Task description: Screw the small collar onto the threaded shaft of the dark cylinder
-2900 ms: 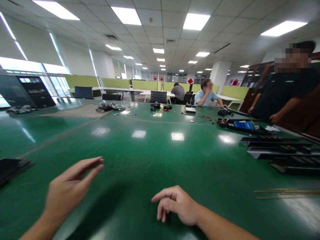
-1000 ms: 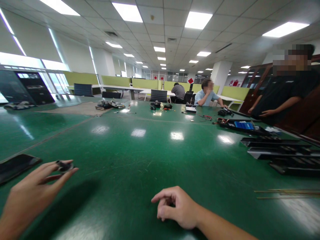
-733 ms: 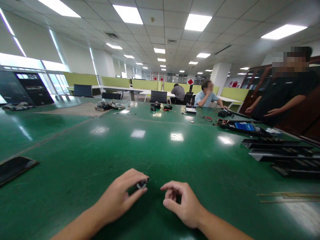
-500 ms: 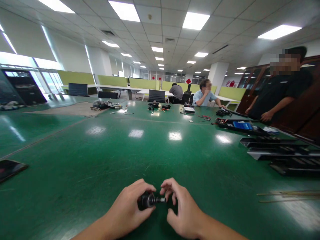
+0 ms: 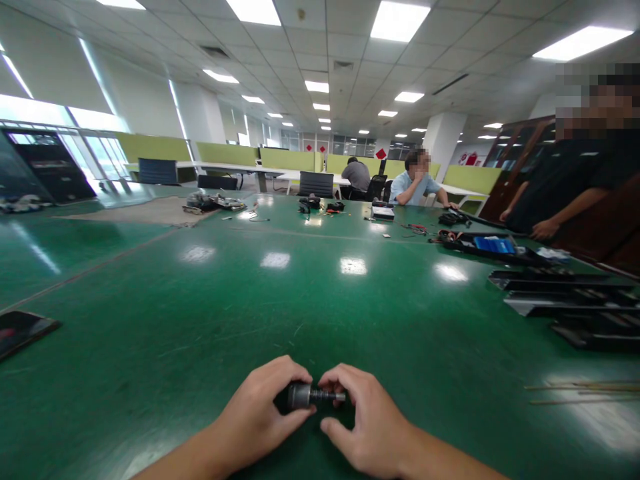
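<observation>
A dark cylindrical metal part (image 5: 301,396) with a thin ribbed shaft lies sideways in my left hand (image 5: 263,410), between thumb and fingers. The shaft points right, its pale tip reaching in between the thumb and fingers of my right hand (image 5: 367,417). Those right fingers are curled and apart from the thumb, with the fingertips just above the shaft; whether they touch it is hard to tell. Both hands are low over the green table (image 5: 250,300), near its front edge.
Black metal channels (image 5: 560,303) and thin rods (image 5: 585,387) lie at the right. A dark flat device (image 5: 25,331) is at the left. Farther back are a black tray with blue packs (image 5: 493,245) and loose electronics (image 5: 205,201). A person in dark clothing (image 5: 565,180) stands at the right.
The part has turned in my left hand, showing more of its side, and its shaft reaches farther into my right hand's grasp area. The view has shifted slightly.
</observation>
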The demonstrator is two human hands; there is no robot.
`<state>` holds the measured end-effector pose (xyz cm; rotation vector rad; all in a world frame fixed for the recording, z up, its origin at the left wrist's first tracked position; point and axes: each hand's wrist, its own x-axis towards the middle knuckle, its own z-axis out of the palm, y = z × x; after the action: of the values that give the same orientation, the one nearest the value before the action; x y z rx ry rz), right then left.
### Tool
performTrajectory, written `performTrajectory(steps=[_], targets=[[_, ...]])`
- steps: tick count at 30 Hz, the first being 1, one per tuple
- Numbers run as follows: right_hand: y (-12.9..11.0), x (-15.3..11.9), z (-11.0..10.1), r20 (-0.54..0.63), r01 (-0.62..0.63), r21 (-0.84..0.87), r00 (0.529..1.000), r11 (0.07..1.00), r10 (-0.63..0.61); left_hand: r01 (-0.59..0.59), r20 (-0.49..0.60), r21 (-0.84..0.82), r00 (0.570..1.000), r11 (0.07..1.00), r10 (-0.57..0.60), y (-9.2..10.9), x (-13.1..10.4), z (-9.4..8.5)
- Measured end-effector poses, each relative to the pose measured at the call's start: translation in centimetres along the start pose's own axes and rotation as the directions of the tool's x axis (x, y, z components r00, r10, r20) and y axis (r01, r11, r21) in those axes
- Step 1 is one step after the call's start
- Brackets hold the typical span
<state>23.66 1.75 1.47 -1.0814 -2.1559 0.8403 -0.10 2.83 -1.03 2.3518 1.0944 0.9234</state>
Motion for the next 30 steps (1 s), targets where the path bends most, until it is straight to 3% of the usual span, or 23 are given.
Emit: performTrajectory(steps=[13,20,30], targets=[[0.3,0.3,0.7,-0.028,-0.034,0.074,0.999,0.997,0.036,-0.123,-0.097,-0.065,0.989,0.99,0.116,-0.8,0.3,0.9],[0.5,0.8,0.7,-0.082,-0.111,0.079,0.99,0.991,0.118,-0.123,-0.142,-0.055,0.983,0.991,0.114,-0.8,1.1,1.4],[0.6,0.8,0.9,-0.068,-0.114,0.071,0.991,0.991,0.119,-0.103,-0.131,-0.06,0.987,0.993,0.094,-0.7,1.5,1.4]])
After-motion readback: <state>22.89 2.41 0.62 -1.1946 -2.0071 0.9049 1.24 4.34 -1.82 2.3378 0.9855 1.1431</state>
